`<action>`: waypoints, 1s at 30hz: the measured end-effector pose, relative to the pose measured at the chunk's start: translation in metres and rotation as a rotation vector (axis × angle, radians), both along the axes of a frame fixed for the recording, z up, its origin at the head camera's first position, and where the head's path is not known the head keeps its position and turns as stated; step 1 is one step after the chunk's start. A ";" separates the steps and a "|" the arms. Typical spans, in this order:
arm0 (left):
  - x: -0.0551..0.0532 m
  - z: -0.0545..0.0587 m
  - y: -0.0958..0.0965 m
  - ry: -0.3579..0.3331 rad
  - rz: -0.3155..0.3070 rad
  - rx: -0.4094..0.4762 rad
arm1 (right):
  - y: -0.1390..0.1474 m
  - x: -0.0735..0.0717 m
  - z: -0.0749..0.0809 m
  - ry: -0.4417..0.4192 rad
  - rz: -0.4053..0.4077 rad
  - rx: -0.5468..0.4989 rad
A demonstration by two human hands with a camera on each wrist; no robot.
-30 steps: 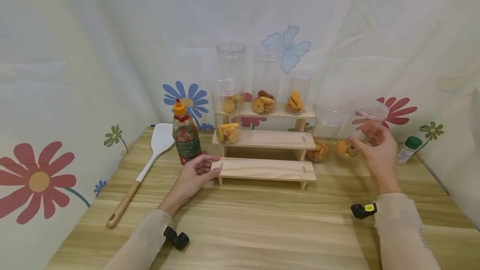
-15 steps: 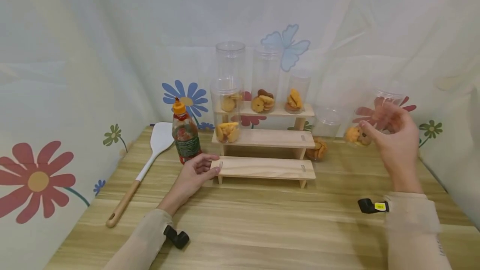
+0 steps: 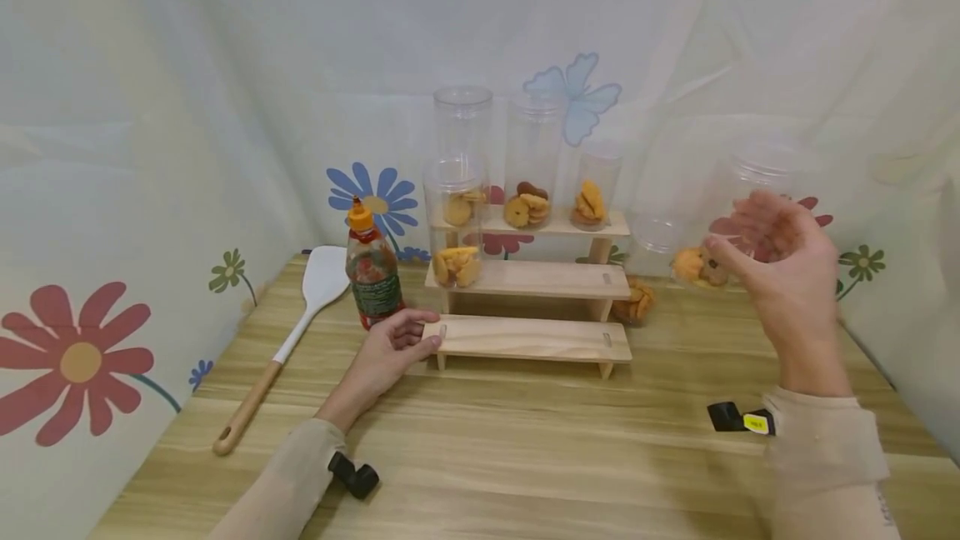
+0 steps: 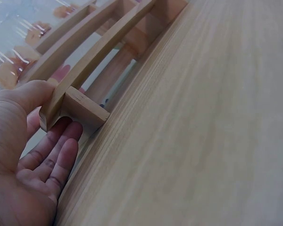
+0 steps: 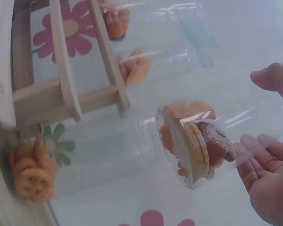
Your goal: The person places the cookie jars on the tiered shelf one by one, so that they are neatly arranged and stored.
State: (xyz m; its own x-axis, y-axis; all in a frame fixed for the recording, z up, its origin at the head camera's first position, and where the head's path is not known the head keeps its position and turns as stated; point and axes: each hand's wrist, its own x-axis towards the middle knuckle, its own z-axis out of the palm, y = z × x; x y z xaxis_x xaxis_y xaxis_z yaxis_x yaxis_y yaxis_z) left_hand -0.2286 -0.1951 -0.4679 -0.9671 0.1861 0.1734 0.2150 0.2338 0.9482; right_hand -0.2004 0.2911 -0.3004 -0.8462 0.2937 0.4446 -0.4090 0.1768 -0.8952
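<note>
My right hand (image 3: 791, 265) holds a clear plastic jar (image 3: 757, 177) up above the table, with a few sandwich cookies (image 3: 701, 265) at its bottom. In the right wrist view the thumb and fingers lie on either side of the jar wall, and the cookies (image 5: 198, 141) show through it. My left hand (image 3: 390, 348) pinches the left end of a three-step wooden display shelf (image 3: 532, 336) at its lowest step. The left wrist view shows the thumb over the board (image 4: 99, 54) and the fingers underneath.
Three cookie jars (image 3: 532, 165) stand on the top step and another (image 3: 453, 232) on the middle step's left end. A shorter jar of cookies (image 3: 637, 298) stands right of the shelf. To the left are a sauce bottle (image 3: 373, 273) and a white spatula (image 3: 318, 290).
My right hand has raised the jar off the table, moving it up and right, then slightly back left. A green-capped bottle is now hidden behind that hand. The left hand stays put.
</note>
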 end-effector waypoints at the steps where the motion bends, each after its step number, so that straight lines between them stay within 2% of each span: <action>1: 0.000 0.000 0.000 -0.003 -0.001 0.002 | -0.003 0.000 0.002 0.009 0.013 0.004; 4: -0.001 -0.001 0.000 -0.011 -0.003 0.004 | -0.015 -0.002 0.007 0.022 0.020 0.041; 8: -0.002 -0.003 0.000 -0.007 -0.003 0.004 | -0.033 -0.008 0.012 -0.003 -0.001 0.176; 10: -0.002 -0.003 0.000 -0.004 -0.002 0.002 | -0.043 -0.012 0.013 0.000 0.025 0.198; 18: -0.002 -0.004 -0.001 -0.005 0.000 -0.004 | -0.087 -0.031 0.010 0.043 0.191 0.178; 24: -0.002 -0.003 -0.002 -0.006 -0.009 0.007 | -0.117 -0.043 0.003 0.058 0.257 0.169; 30: -0.002 -0.003 -0.002 -0.002 -0.014 0.009 | -0.143 -0.055 -0.011 0.037 0.297 0.142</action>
State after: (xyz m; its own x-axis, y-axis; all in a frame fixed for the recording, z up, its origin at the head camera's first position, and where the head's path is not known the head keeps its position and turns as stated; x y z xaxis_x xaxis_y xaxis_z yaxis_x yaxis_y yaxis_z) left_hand -0.2306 -0.1976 -0.4712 -0.9648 0.1981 0.1728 0.2159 0.2222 0.9508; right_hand -0.2557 0.1477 -0.3110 -0.8681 -0.0305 0.4955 -0.4932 0.1675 -0.8537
